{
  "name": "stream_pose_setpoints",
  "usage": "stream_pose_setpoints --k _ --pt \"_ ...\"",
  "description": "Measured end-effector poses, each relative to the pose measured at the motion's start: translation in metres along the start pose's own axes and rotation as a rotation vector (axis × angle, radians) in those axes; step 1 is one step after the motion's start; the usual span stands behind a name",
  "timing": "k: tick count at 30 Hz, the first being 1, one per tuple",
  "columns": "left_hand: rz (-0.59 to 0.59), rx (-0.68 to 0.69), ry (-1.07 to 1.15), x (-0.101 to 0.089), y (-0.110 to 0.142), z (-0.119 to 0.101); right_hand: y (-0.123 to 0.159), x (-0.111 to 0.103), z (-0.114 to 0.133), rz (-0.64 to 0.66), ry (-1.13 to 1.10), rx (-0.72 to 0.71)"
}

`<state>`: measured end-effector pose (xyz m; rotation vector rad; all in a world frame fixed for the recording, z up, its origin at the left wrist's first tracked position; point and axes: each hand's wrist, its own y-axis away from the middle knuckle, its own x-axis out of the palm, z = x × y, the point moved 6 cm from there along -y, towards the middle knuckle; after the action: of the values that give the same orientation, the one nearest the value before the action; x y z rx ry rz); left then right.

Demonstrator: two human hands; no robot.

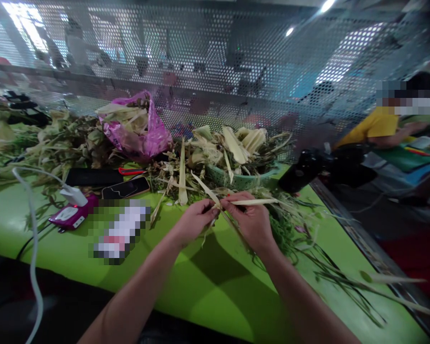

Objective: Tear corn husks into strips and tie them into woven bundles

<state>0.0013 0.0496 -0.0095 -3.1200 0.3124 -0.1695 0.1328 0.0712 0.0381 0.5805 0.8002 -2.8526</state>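
Over the green table, my left hand (197, 220) and my right hand (251, 220) meet, fingertips pinched around crossing strips of dried corn husk (208, 190). One pale strip points up and to the left from the join. Another lies across the back of my right hand, and thin ends hang below. Just behind my hands stands a green basket (247, 180) heaped with husks. A loose, upright-looking husk piece (182, 179) lies to the left of it. The exact spot where the strips cross is partly covered by my fingers.
A pink plastic bag (136, 138) of husks sits behind a phone (125, 188) and a box cutter (132, 171). At left is a purple power strip (73, 212) with a white cable. Long stems (351, 282) overhang the right edge. A person in yellow (380, 123) sits beyond.
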Motion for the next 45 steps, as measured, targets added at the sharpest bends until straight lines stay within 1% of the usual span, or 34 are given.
stream_pose_setpoints --k 3,5,7,9,12,14,16,18,22,25,29,32,35,37,40,42,45 --pt "0.039 0.042 -0.064 0.002 0.001 -0.004 0.000 -0.004 -0.002 -0.042 0.034 0.040" --pt "0.066 0.098 -0.122 0.002 0.001 -0.008 0.001 -0.005 -0.006 -0.059 -0.001 0.118" --pt "0.102 0.125 -0.176 0.003 0.001 -0.009 0.001 -0.005 -0.010 -0.062 -0.069 0.202" --pt "0.126 0.128 -0.216 0.004 0.002 -0.009 0.001 -0.002 -0.013 -0.025 -0.150 0.278" --pt "0.128 0.154 -0.244 0.006 0.003 -0.010 0.003 0.007 -0.018 0.114 -0.317 0.402" --pt "0.158 0.189 -0.226 0.009 0.005 -0.011 0.004 0.012 -0.020 0.178 -0.415 0.459" --pt "0.200 0.201 -0.204 0.014 0.006 -0.011 0.005 0.014 -0.021 0.180 -0.467 0.479" --pt "0.209 0.194 -0.197 0.016 0.006 -0.009 0.005 0.014 -0.021 0.148 -0.492 0.480" --pt "0.156 0.181 -0.241 0.014 0.002 -0.003 0.008 0.015 -0.024 0.059 -0.553 0.472" --pt "0.147 0.176 -0.282 0.014 0.001 0.000 0.009 0.016 -0.027 -0.013 -0.558 0.469" --pt "0.128 0.192 -0.242 0.014 0.002 -0.005 0.008 0.015 -0.028 -0.020 -0.494 0.478" --pt "0.039 0.150 -0.160 0.009 0.002 -0.006 0.007 0.011 -0.025 -0.010 -0.466 0.479" --pt "-0.072 0.096 -0.144 0.000 0.001 -0.003 0.005 0.006 -0.021 -0.033 -0.427 0.441" --pt "-0.136 0.116 -0.175 -0.005 0.000 -0.003 0.004 0.007 -0.019 -0.009 -0.407 0.420" --pt "-0.215 0.224 -0.228 -0.011 0.000 -0.009 0.005 0.016 -0.019 0.111 -0.388 0.410" --pt "-0.255 0.281 -0.270 -0.014 0.000 -0.012 0.005 0.020 -0.020 0.166 -0.371 0.395" --pt "-0.268 0.291 -0.287 -0.014 0.001 -0.014 0.004 0.022 -0.021 0.164 -0.348 0.380"
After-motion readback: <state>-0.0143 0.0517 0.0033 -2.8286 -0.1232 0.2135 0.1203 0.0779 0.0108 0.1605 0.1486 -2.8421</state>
